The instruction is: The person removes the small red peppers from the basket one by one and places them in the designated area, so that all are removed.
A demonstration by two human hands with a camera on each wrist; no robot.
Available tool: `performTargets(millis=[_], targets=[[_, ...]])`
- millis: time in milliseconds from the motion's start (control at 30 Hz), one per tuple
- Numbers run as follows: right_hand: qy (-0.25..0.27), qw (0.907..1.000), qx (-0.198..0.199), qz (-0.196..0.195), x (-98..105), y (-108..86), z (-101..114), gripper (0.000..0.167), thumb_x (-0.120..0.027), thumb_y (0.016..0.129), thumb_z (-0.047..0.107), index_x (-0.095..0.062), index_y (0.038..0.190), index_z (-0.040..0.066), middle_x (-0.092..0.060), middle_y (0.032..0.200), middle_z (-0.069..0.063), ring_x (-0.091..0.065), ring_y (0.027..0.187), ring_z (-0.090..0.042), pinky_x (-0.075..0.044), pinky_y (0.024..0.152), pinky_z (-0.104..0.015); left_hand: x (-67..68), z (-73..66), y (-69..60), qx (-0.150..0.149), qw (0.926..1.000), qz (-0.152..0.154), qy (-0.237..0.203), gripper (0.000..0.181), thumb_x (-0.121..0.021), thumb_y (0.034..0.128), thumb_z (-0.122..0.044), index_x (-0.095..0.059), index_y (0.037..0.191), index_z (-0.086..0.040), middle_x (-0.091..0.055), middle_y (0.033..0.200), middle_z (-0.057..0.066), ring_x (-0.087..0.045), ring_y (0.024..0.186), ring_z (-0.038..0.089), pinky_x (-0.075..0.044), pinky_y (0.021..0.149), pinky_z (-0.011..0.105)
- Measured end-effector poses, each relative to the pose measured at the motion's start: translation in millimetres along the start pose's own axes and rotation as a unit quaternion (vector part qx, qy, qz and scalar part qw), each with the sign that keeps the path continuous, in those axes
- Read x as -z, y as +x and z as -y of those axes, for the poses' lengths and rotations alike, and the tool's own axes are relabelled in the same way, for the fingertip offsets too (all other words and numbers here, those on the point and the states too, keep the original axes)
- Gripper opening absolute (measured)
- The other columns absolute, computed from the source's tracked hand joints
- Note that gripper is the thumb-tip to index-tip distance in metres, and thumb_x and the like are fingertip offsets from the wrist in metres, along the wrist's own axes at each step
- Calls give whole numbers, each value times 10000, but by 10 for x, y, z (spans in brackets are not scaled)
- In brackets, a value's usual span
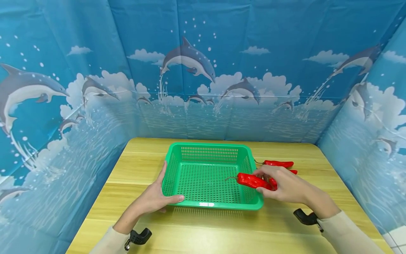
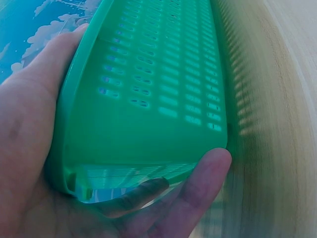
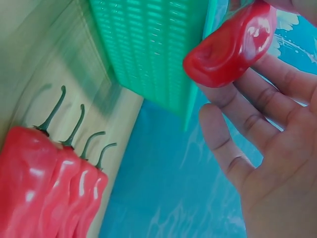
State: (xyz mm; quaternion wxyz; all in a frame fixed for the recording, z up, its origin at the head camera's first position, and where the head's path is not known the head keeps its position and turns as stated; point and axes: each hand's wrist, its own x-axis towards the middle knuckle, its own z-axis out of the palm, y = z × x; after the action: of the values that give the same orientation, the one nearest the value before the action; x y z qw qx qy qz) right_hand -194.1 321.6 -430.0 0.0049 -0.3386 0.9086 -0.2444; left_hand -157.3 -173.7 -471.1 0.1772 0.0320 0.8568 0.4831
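A green perforated plastic basket (image 1: 209,181) stands on the table. My left hand (image 1: 152,198) grips its near left corner, the thumb over the rim and the fingers along the outside, as the left wrist view of the basket wall (image 2: 143,129) shows. My right hand (image 1: 282,183) pinches a red chili pepper (image 1: 252,181) between thumb and fingers, above the basket's right rim with its thin stem pointing left. In the right wrist view this pepper (image 3: 233,47) is partly cut off by the frame's top.
Several more red peppers (image 3: 64,183) lie side by side right of the basket, green stems attached; from the head view, my right hand partly hides them (image 1: 279,163). The wooden table (image 1: 139,169) ends at a blue dolphin-print curtain (image 1: 203,120) behind and at the sides.
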Motion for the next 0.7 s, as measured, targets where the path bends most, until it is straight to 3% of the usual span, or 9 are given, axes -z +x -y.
performTargets(millis=[200,300,333,433,700], targets=[[210,9997,103,-122,5,-81,-57,370,-893,1044,341,-775,1375,226,-760,1120,172,-615,895,43,-546,712,-272,-6,4,-4,-21,10000,4,15,1512,-990,914,-560,192,1848,-432,-345,1737,545,-804,617,315,-688,639,440],[327,9985,327,-277,-64,-129,-220,364,-870,1062,366,-772,1396,258,-768,1135,184,-623,900,47,-523,694,-259,-8,9,-3,-4,10000,11,-13,1512,-991,915,-557,192,1848,-434,-332,1748,539,-809,624,323,-691,643,441],[458,9969,554,-324,-125,-143,-362,386,-858,1069,331,-760,1434,251,-772,1149,178,-618,905,56,-492,690,-229,-8,7,-4,6,10000,13,-21,1511,-991,915,-555,192,1847,-436,-341,1744,538,-809,624,326,-690,643,439],[516,9960,645,-331,-161,-187,-456,388,-836,1083,334,-745,1453,263,-766,1148,200,-626,907,70,-468,683,-217,-7,9,-4,14,10000,19,-24,1512,-990,917,-555,193,1849,-428,-372,1724,543,-811,626,336,-689,642,438],[300,9993,-69,-214,-37,-235,-136,336,-902,1031,304,-775,1337,250,-764,1095,231,-659,917,76,-555,741,-266,-5,11,2,-26,10000,32,-54,1509,-989,920,-548,184,1858,-400,-366,1728,542,-820,642,337,-694,642,443]])
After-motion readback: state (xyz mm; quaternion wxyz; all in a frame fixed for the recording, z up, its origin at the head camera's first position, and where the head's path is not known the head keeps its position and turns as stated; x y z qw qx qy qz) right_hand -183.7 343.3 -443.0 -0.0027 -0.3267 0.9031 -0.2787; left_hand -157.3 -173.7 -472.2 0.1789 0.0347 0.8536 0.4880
